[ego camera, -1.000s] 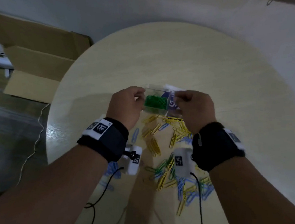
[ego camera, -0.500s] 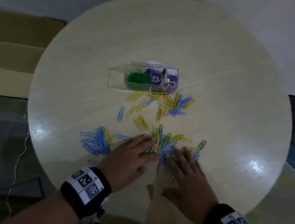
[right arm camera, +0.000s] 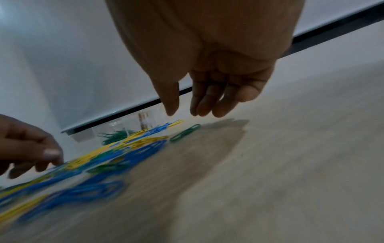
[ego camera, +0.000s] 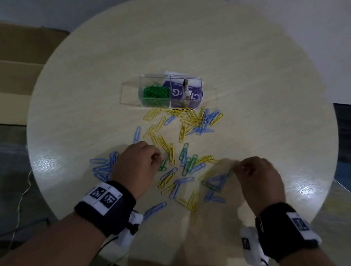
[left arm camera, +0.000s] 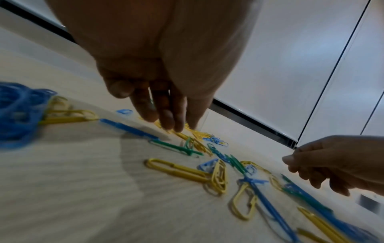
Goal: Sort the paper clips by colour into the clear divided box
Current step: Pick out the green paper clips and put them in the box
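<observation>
The clear divided box (ego camera: 169, 91) stays mid-table (ego camera: 260, 76), green clips in its left cell. Paper clips (ego camera: 180, 167) lie between it and the near edge. The left hand (ego camera: 136, 167) and right hand (ego camera: 258, 180), flat before, are now raised, fingers loosely curled, seemingly empty.

Bare worktop (ego camera: 258, 97) lies open at three o'clock; scattered paper clips (ego camera: 184, 121) crowd the box (ego camera: 169, 94) at six.

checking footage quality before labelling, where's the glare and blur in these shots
Head view: dim, with two bright glare patches on the table, hands fairly sharp. Left wrist view: near blue clips smeared, middle ones clearer. Right wrist view: heavy blur over the clips; clear box only faint.
</observation>
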The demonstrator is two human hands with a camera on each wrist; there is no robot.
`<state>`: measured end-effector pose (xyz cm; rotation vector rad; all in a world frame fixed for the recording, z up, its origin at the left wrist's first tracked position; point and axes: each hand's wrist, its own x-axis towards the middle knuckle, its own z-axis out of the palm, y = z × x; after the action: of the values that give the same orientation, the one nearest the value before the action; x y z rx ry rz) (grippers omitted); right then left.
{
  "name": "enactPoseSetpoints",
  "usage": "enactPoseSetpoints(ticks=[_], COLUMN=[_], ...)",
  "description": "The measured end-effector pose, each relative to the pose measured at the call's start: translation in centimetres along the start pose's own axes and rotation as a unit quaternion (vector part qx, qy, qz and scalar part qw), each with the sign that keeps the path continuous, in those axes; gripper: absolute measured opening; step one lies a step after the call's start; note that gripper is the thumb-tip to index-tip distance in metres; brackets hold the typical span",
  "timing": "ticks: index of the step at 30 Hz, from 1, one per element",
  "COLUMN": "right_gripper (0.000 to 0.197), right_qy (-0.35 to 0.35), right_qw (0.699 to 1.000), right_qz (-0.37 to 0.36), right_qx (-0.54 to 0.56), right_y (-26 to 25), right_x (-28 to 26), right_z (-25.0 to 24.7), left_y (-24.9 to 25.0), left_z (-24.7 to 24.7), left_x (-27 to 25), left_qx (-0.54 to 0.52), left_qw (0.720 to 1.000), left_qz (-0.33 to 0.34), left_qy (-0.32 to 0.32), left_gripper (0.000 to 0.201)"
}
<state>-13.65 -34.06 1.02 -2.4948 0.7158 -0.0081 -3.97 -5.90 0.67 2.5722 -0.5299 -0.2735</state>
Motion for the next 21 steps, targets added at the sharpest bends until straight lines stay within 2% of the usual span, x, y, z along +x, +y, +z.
enactPoseSetpoints(ticks=[1,3,6,10,13,15,17,19,21], right_gripper=[0.017,0.017,0.01,0.017,0.019,0.03,0.049,0.061,0.067], right_qy=[-0.027,-0.079,-0.073,-0.08,-0.066,-0.059,-0.111,-0.169,-0.203], right_qw=[0.999,0.995,0.997,0.996,0.996,0.99,0.967,0.931,0.915], right_qz=[0.034,0.035,0.0,0.024,-0.037,-0.123,-0.224,-0.289,-0.274], right_qx=[-0.022,-0.051,-0.041,-0.025,-0.039,-0.026,-0.053,-0.145,-0.214], right_y=[-0.2,-0.8,-1.2,-1.3,-1.8,-2.8,-4.2,-5.2,-5.3], right_x=[0.7,1.2,0.9,1.0,1.1,0.8,0.2,-0.3,-0.4], right_z=[0.0,0.3,1.0,1.1,0.9,1.1,1.7,2.5,3.0], left_y=[0.2,0.6,0.4,-0.4,-0.1,0.6,1.3,1.5,1.4], left_z=[0.1,0.3,0.1,-1.0,-1.3,-0.7,0.4,1.3,1.3], left_x=[0.3,0.7,1.1,1.5,1.6,1.5,1.5,1.8,2.3], left_qx=[0.01,0.028,0.028,-0.019,-0.021,0.0,0.051,0.097,0.109], left_qw=[1.0,0.999,0.998,0.997,1.0,0.997,0.989,0.983,0.985], left_qz=[-0.016,-0.027,-0.045,-0.067,-0.002,0.074,0.126,0.131,0.117], left_qy=[-0.009,-0.029,-0.043,-0.018,0.015,-0.015,-0.062,-0.085,-0.066], left_gripper=[0.014,0.011,0.008,0.004,0.015,0.034,0.049,0.056,0.058])
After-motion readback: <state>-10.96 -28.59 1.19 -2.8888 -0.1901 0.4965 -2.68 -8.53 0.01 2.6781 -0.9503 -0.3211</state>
